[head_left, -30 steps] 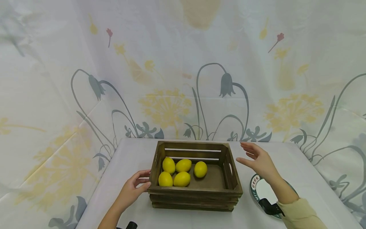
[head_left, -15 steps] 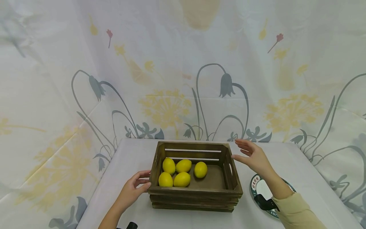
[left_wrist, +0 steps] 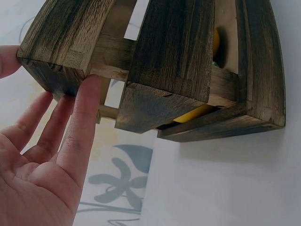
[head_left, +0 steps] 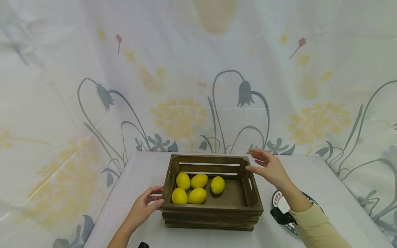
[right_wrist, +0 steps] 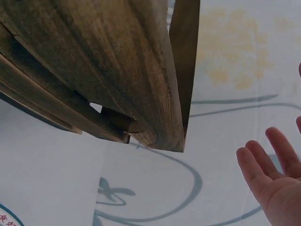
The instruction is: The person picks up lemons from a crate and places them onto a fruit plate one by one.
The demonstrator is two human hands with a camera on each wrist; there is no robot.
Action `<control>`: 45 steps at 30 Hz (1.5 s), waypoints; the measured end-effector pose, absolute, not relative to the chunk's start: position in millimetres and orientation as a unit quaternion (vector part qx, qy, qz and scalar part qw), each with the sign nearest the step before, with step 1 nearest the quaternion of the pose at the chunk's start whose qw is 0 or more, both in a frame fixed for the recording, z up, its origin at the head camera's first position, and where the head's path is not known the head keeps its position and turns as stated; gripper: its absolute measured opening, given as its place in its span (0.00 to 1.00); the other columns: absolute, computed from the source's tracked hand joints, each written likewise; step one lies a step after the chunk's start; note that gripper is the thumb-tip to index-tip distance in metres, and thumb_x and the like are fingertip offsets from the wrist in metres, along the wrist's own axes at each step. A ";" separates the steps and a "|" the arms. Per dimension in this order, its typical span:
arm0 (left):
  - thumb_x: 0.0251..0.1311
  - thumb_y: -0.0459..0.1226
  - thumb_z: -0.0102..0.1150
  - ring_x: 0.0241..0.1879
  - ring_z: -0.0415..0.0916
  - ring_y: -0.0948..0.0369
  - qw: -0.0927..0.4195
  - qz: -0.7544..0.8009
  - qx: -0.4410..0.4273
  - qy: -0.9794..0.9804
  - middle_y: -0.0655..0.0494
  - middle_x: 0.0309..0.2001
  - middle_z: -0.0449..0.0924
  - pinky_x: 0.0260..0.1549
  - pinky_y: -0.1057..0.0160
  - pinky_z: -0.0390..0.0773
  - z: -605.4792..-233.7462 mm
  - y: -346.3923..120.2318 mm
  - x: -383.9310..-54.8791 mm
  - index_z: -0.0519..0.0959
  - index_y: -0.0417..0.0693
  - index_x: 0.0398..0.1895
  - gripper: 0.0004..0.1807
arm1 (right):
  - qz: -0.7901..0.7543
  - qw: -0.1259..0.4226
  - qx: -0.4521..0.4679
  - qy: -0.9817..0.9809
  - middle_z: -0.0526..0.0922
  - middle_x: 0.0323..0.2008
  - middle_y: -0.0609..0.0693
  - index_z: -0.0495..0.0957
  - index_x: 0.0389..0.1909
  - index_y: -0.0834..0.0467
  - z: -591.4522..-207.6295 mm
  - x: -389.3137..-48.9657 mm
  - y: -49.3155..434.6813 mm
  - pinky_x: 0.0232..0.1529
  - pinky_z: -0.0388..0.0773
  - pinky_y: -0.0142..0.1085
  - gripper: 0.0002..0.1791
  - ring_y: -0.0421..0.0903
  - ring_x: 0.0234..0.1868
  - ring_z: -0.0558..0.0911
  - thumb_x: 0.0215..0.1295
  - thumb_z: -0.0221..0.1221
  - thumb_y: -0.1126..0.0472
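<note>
A dark brown slatted wooden crate (head_left: 214, 217) stands on the table in the head view. Several yellow lemons (head_left: 197, 195) lie in it, mostly toward its left side, with one lemon (head_left: 217, 185) nearer the middle. My left hand (head_left: 143, 208) is at the crate's left end; in the left wrist view its nearly straight fingers (left_wrist: 83, 117) touch the slatted side by the upper edge. My right hand (head_left: 270, 169) is raised at the crate's right end, fingers spread and nothing held. Its thumb overlaps the right rim in the head view, while the right wrist view shows the fingers apart from the wood.
A white plate with a green patterned rim (head_left: 276, 199) lies on the table right of the crate, partly hidden under my right forearm. White cloth (head_left: 114, 213) covers the table. A flower-printed curtain (head_left: 192, 86) hangs behind and at both sides.
My right hand has moved left and slightly up, from beside the crate to its right rim. The left hand, the crate and the lemons have stayed in place.
</note>
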State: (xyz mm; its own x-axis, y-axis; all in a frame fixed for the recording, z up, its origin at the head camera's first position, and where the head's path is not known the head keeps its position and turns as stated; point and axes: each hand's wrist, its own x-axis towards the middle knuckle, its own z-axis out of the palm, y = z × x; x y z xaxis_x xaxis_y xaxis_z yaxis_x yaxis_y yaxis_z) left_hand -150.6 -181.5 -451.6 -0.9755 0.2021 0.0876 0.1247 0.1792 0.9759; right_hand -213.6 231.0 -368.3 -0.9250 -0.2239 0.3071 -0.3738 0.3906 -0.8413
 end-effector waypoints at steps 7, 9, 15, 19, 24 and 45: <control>0.59 0.33 0.59 0.47 0.73 0.51 0.031 0.628 0.096 0.771 0.38 0.55 0.69 0.37 0.63 0.80 -451.1 -181.1 -150.8 0.68 0.35 0.59 0.24 | 0.535 0.057 0.188 -0.822 0.69 0.58 0.64 0.66 0.61 0.66 -366.6 -219.6 224.1 0.58 0.67 0.43 0.32 0.59 0.59 0.69 0.55 0.65 0.66; 0.59 0.33 0.59 0.47 0.73 0.51 0.033 0.631 0.092 0.770 0.38 0.55 0.70 0.37 0.64 0.80 -450.6 -180.8 -150.5 0.68 0.35 0.59 0.24 | 0.537 0.053 0.190 -0.820 0.69 0.59 0.64 0.66 0.61 0.65 -365.8 -221.2 222.3 0.59 0.67 0.43 0.32 0.59 0.59 0.69 0.55 0.65 0.66; 0.60 0.33 0.58 0.47 0.73 0.50 0.030 0.629 0.101 0.770 0.37 0.55 0.69 0.37 0.63 0.80 -450.9 -180.8 -150.5 0.67 0.34 0.59 0.25 | 0.542 0.047 0.196 -0.816 0.69 0.58 0.65 0.66 0.60 0.65 -363.4 -226.8 216.0 0.59 0.66 0.46 0.32 0.60 0.59 0.69 0.54 0.66 0.66; 0.60 0.32 0.58 0.48 0.73 0.49 0.029 0.631 0.106 0.768 0.36 0.56 0.68 0.37 0.63 0.80 -452.3 -181.7 -151.3 0.66 0.33 0.60 0.25 | 0.549 0.040 0.200 -0.811 0.69 0.58 0.66 0.66 0.60 0.66 -364.1 -230.6 212.7 0.59 0.66 0.48 0.32 0.60 0.59 0.69 0.54 0.66 0.67; 0.60 0.32 0.57 0.48 0.73 0.50 0.031 0.632 0.107 0.767 0.37 0.56 0.68 0.37 0.63 0.80 -453.4 -182.2 -151.7 0.66 0.33 0.60 0.25 | 0.558 0.029 0.202 -0.805 0.69 0.58 0.66 0.66 0.60 0.67 -364.0 -236.0 208.9 0.59 0.65 0.50 0.32 0.61 0.58 0.70 0.53 0.66 0.68; 0.61 0.32 0.57 0.48 0.73 0.50 0.030 0.638 0.108 0.762 0.36 0.56 0.68 0.38 0.63 0.80 -452.6 -182.1 -151.1 0.66 0.33 0.60 0.25 | 0.555 -0.019 0.225 -0.800 0.70 0.57 0.64 0.67 0.59 0.67 -365.7 -256.8 188.6 0.58 0.67 0.47 0.31 0.61 0.59 0.69 0.54 0.66 0.65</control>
State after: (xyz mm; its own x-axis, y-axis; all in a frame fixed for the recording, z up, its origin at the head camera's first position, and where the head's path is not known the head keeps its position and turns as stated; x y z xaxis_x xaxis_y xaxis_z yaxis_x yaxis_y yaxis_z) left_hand -151.1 -182.1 -452.6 -0.9747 0.2037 0.0921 0.1266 0.1632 0.9784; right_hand -256.8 188.6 -365.7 -0.8977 -0.3818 0.2202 -0.3400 0.2820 -0.8971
